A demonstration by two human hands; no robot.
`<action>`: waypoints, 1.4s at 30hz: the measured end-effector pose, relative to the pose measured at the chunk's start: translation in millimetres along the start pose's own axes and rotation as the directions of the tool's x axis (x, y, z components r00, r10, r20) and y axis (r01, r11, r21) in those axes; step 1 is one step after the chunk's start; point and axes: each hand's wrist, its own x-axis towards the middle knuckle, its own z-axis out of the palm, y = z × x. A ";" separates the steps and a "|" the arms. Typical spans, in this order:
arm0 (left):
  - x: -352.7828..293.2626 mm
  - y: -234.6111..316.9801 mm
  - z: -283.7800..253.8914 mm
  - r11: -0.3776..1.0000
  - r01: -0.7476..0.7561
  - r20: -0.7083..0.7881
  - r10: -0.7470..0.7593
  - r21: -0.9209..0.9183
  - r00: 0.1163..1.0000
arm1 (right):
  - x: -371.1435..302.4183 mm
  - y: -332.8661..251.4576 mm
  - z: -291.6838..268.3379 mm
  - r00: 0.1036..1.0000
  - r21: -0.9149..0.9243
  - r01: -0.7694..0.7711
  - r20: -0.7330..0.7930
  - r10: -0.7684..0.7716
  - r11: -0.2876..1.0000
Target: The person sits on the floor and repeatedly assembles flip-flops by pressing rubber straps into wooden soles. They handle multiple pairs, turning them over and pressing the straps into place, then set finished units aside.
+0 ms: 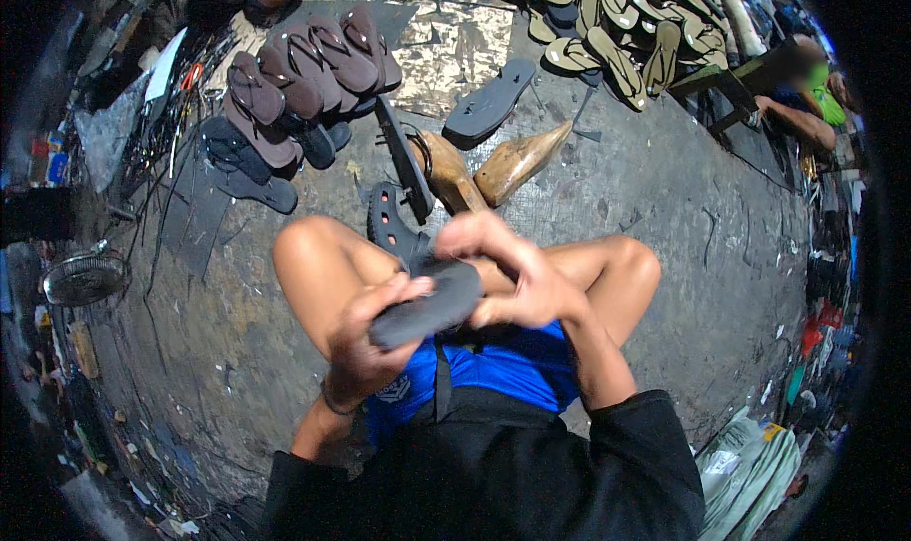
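Observation:
My left hand (365, 332) is closed around one end of a dark grey sandal sole (435, 304), held over my lap. At its other end is my right hand (531, 280), smeared by motion. The thumb is close to the sole and the other fingers curve above it; whether they grip anything is unclear. Just beyond my hands are a black clog (382, 216) with holes and a dark sole (403, 161) tipped on its edge. Two wooden shoe lasts, one light brown last (522, 166) and one partly hidden last (450, 173), lie beside them.
A loose grey sole (489, 102) lies farther out. Brown flip-flops (323, 62) stand in a row at far left, olive flip-flops (617, 62) in a pile at far right. A fan (85, 277) is at left, pale green sacks (750, 475) at lower right. Another person's arm (797, 123) shows at right.

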 end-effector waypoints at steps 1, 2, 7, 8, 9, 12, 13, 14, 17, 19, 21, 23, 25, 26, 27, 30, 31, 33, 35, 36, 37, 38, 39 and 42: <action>-2.2 11.8 -7.0 0.994 0.074 -0.130 -0.064 0.075 0.989 | -0.6 17.3 -3.9 0.967 0.156 -0.136 -0.196 0.166 0.978; 11.6 31.3 -15.0 0.972 0.223 -0.143 -0.232 -0.073 0.962 | 2.8 48.9 -8.6 0.855 0.196 -0.249 -0.415 0.311 0.948; -25.6 -8.2 10.6 0.368 0.706 0.350 -0.674 -0.605 0.651 | -6.1 186.5 -6.1 0.793 -0.705 -0.606 -0.568 0.218 0.369; -45.3 -17.6 25.6 0.215 0.698 0.411 -0.677 -0.683 0.610 | -7.0 199.9 -6.0 0.804 -0.723 -0.590 -0.568 0.175 0.360; -56.8 -17.1 41.4 0.050 0.668 0.474 -0.666 -0.742 0.576 | -7.7 203.6 -6.2 0.814 -0.744 -0.573 -0.565 0.133 0.344; -58.8 -9.1 62.4 0.038 0.645 0.571 -0.427 -0.763 0.701 | -10.1 181.2 -17.1 0.750 -0.575 -0.637 -0.616 0.241 0.513; -52.7 -7.0 62.9 0.081 0.655 0.569 -0.424 -0.751 0.705 | -8.8 166.7 -21.3 0.650 -0.381 -0.729 -0.646 0.400 0.569; -46.1 -5.4 61.4 0.124 0.667 0.570 -0.419 -0.735 0.707 | -18.4 159.9 -26.5 0.577 -0.089 -0.699 -0.655 0.487 0.709; -41.5 -17.9 56.5 0.224 0.653 0.497 -0.487 -0.724 0.718 | -43.6 105.9 -32.3 0.504 0.521 -0.440 -0.532 0.681 0.732; -38.1 -37.8 63.2 0.283 0.493 0.326 -0.476 -0.823 0.817 | -66.7 64.2 -21.1 0.532 0.528 -0.347 -0.570 0.626 0.775; -25.8 -52.1 54.6 0.258 0.541 0.362 -0.511 -0.801 0.779 | -88.4 17.4 -1.3 0.530 0.566 -0.281 -0.582 0.617 0.775; -12.0 -51.4 46.0 0.319 0.518 0.253 -0.602 -0.794 0.758 | -113.4 -7.8 11.6 0.733 0.782 -0.153 -0.320 0.600 0.605; -10.1 -66.3 40.1 0.374 0.527 0.218 -0.619 -0.763 0.755 | -116.3 -41.0 40.0 0.696 0.874 -0.097 -0.282 0.661 0.475; -14.1 -78.7 40.3 0.358 0.487 0.187 -0.620 -0.796 0.762 | -120.4 -50.8 51.1 0.677 0.885 -0.166 -0.219 0.702 0.436; -10.5 -83.2 39.5 0.343 0.451 0.160 -0.622 -0.824 0.767 | -123.5 -60.9 58.1 0.669 0.905 -0.212 -0.140 0.730 0.368; -10.7 -76.2 44.0 0.313 0.372 0.146 -0.561 -0.874 0.815 | -107.3 -73.7 84.1 0.652 0.264 -0.595 -0.395 0.648 0.759; -14.7 -69.0 47.3 0.232 0.360 0.172 -0.573 -0.904 0.801 | -96.7 -75.5 91.5 0.738 -0.061 -0.611 -0.404 0.541 0.789; -32.2 -57.9 59.6 0.103 0.330 0.165 -0.706 -0.938 0.689 | -85.5 -65.1 107.1 0.856 -0.426 -0.479 -0.422 0.300 0.767; -45.0 -61.6 55.6 0.019 0.258 0.159 -0.742 -0.966 0.652 | -78.4 -57.5 117.5 0.885 -0.516 -0.434 -0.397 0.242 0.739; -45.8 -64.8 56.0 0.071 0.286 0.131 -0.768 -0.955 0.627 | -75.1 -55.0 121.9 0.884 -0.529 -0.435 -0.403 0.235 0.729; -46.7 -67.4 54.9 0.039 0.263 0.142 -0.762 -0.964 0.632 | -71.6 -52.8 125.4 0.884 -0.542 -0.436 -0.409 0.228 0.718; -47.3 -70.3 53.0 0.006 0.240 0.152 -0.756 -0.971 0.636 | -69.1 -51.9 127.6 0.883 -0.554 -0.438 -0.414 0.221 0.708; -46.5 -72.3 52.2 -0.025 0.214 0.160 -0.748 -0.976 0.644 | -66.9 -52.6 127.7 0.880 -0.556 -0.443 -0.421 0.221 0.704; -41.4 -76.6 55.1 -0.034 0.154 0.133 -0.707 -0.987 0.695 | -66.1 -56.1 126.0 0.857 -0.525 -0.477 -0.455 0.240 0.705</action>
